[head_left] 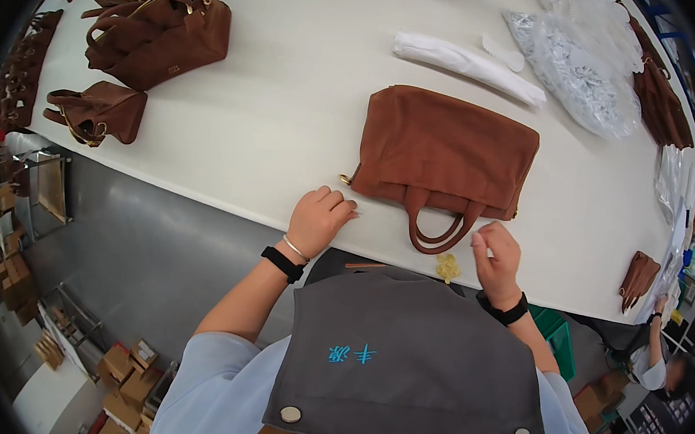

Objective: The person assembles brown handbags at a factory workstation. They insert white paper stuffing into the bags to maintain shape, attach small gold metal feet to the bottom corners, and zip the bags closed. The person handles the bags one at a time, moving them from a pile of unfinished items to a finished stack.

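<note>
1. White worktop.
2. Brown handbag lies flat at the worktop's near edge, handles toward the person.
3. Left hand rests loosely curled, empty, beside the bag's corner.
4. Right hand pinches something small, too tiny to identify.

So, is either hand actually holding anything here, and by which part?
The left hand rests curled on the white table, holding nothing visible. The right hand pinches something small and pale between its fingertips; what it is cannot be told. Neither grips the brown handbag.
</note>
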Demonstrator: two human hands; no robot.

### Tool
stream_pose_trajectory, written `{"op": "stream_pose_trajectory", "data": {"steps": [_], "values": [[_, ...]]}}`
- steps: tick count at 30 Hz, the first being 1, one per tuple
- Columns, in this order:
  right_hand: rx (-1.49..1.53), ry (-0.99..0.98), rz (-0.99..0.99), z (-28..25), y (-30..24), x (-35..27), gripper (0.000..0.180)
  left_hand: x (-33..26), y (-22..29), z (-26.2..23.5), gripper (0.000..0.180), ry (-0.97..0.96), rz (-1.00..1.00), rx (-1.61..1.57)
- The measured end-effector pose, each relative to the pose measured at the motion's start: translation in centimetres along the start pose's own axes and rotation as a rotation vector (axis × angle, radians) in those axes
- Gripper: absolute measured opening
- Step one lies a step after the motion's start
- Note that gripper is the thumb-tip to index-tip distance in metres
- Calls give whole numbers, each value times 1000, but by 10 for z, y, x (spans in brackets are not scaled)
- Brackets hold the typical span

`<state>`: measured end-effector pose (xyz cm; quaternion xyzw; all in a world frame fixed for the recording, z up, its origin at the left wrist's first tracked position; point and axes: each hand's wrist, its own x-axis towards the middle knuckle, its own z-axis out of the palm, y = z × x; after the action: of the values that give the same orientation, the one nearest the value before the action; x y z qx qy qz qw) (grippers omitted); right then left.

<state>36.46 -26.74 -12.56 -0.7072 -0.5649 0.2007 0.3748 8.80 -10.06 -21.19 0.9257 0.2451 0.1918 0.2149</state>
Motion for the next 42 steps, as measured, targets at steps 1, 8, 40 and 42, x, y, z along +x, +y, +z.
{"op": "stream_pose_trajectory", "data": {"steps": [1,8,40,42], "values": [[24,-74,-25,8,-10,6,16,0,-1,2,18,3,0,-15],[-24,-369,-103,76,-62,32,17,2,20,-10,13,-35,-247,-523],[-10,-74,87,97,-46,-4,20,43,7,64,34,-55,-826,-1714],[-23,-62,107,98,-49,-5,20,49,14,63,31,-38,-882,-1652]]}}
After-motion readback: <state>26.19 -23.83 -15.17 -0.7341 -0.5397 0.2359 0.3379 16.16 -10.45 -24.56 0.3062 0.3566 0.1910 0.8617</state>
